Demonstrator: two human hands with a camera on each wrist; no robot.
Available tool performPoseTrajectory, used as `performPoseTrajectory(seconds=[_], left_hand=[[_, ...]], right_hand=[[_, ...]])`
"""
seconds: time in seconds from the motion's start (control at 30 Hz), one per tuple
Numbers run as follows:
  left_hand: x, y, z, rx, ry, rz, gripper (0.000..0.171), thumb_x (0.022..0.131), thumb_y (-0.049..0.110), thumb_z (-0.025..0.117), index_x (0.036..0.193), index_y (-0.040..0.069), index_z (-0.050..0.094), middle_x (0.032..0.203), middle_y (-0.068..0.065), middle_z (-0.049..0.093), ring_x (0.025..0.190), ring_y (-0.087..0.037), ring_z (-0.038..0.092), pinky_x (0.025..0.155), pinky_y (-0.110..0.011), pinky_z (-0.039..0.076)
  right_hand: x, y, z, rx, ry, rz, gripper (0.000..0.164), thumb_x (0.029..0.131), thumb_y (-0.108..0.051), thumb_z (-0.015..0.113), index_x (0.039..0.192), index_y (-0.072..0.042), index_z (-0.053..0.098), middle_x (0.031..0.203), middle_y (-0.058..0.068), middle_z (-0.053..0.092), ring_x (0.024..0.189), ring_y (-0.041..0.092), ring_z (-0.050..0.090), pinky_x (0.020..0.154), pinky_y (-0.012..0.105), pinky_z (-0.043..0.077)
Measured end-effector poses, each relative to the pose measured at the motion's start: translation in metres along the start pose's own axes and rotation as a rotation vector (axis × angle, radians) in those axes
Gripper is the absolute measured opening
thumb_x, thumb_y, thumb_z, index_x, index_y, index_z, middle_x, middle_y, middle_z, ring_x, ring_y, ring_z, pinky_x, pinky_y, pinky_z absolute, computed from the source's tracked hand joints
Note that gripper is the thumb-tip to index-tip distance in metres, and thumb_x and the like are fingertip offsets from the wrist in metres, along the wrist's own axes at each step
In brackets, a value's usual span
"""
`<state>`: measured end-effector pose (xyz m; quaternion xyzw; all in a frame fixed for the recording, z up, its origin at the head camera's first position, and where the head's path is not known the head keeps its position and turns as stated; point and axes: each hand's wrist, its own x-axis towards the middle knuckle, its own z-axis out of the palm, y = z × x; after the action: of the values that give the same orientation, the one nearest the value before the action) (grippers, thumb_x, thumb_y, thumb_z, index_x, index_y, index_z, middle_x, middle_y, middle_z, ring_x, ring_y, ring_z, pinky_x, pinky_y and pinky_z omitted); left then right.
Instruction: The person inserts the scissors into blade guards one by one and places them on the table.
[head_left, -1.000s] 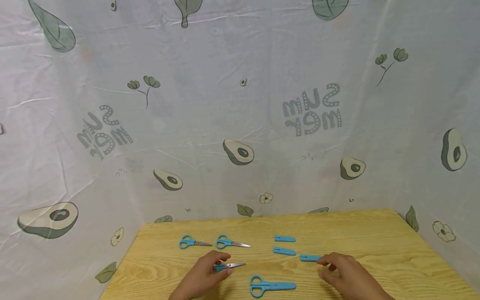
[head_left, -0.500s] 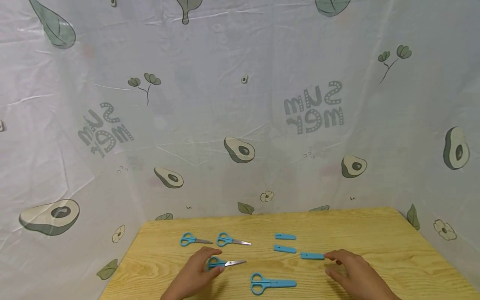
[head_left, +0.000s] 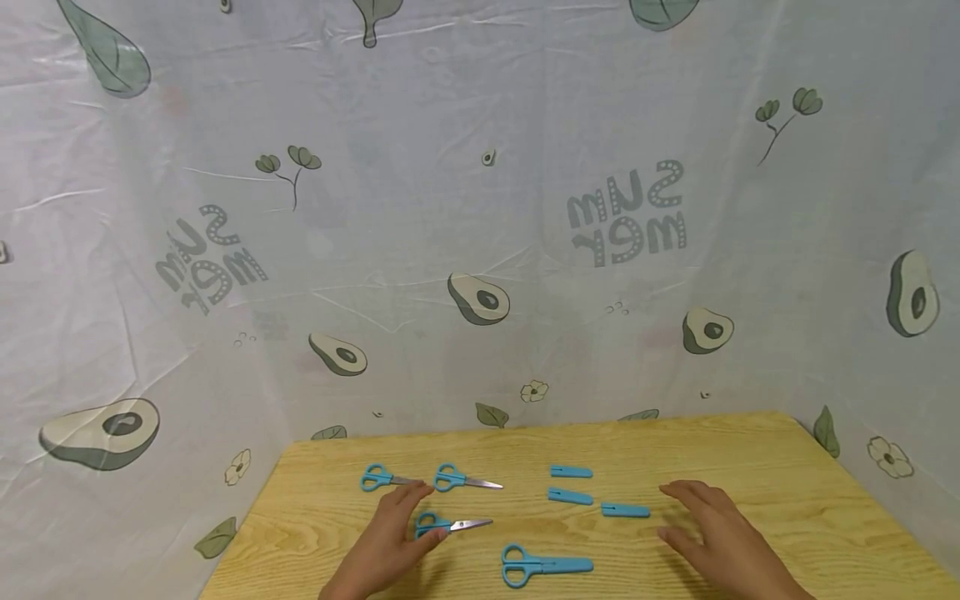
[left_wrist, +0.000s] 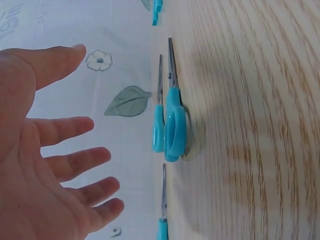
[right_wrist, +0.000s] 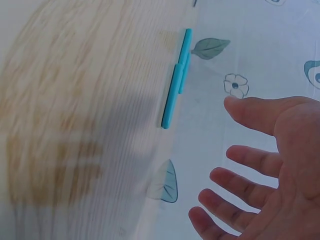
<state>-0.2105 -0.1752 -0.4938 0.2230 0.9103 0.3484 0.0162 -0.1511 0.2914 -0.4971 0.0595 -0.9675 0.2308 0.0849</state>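
My left hand (head_left: 390, 533) is over the left part of the table, fingers spread and apart from the nearest scissors (head_left: 471, 524), whose blue handles it partly overlaps in the head view. In the left wrist view the palm and straight fingers (left_wrist: 82, 164) hold nothing. My right hand (head_left: 712, 537) hovers at the right, thumb and fingers parted, just right of a blue blade cover (head_left: 626, 510). Two more covers, an upper one (head_left: 572, 472) and a lower one (head_left: 570, 497), lie behind it. In front lies a pair of scissors with its blades inside a cover (head_left: 555, 565).
Two more bare-bladed scissors lie at the back left, one (head_left: 375, 477) partly behind the left hand and one (head_left: 450, 477) beside it. A patterned sheet (head_left: 420, 250) hangs as a wall behind the wooden table (head_left: 750, 467) and along its sides.
The left hand has let go of the near scissors and drawn back left. The right hand has let go of the nearest blade cover and moved right; its fingers have opened out.
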Motion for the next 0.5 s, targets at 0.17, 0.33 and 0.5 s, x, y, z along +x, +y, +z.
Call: performPoseTrajectory(seconds=[0.17, 0.33, 0.5], left_hand=[[-0.003, -0.003, 0.000, 0.018, 0.037, -0.006, 0.071, 0.099, 0.040, 0.079, 0.152, -0.002, 0.054, 0.160, -0.032, 0.045, 0.148, -0.058, 0.039, 0.113, -0.076, 0.043], [-0.008, -0.010, -0.001, 0.048, 0.078, -0.027, 0.076, 0.096, 0.044, 0.081, 0.152, 0.001, 0.055, 0.161, -0.030, 0.045, 0.150, -0.057, 0.038, 0.116, -0.076, 0.041], [-0.014, -0.016, -0.005, 0.058, 0.110, -0.050, 0.076, 0.093, 0.041, 0.085, 0.151, 0.000, 0.056, 0.162, -0.031, 0.044, 0.149, -0.059, 0.038, 0.114, -0.077, 0.042]], right_hand=[[-0.003, 0.007, 0.001, -0.019, 0.038, -0.005, 0.061, 0.094, -0.038, 0.083, 0.140, -0.002, 0.066, 0.143, 0.025, 0.062, 0.130, 0.052, 0.058, 0.091, 0.065, 0.059], [-0.005, 0.013, -0.002, -0.041, 0.053, -0.006, 0.063, 0.093, -0.038, 0.084, 0.140, 0.000, 0.067, 0.142, 0.027, 0.062, 0.127, 0.052, 0.059, 0.089, 0.066, 0.059], [-0.004, 0.017, -0.005, -0.042, 0.063, -0.019, 0.064, 0.093, -0.037, 0.085, 0.141, 0.001, 0.065, 0.142, 0.028, 0.062, 0.125, 0.054, 0.059, 0.086, 0.065, 0.060]])
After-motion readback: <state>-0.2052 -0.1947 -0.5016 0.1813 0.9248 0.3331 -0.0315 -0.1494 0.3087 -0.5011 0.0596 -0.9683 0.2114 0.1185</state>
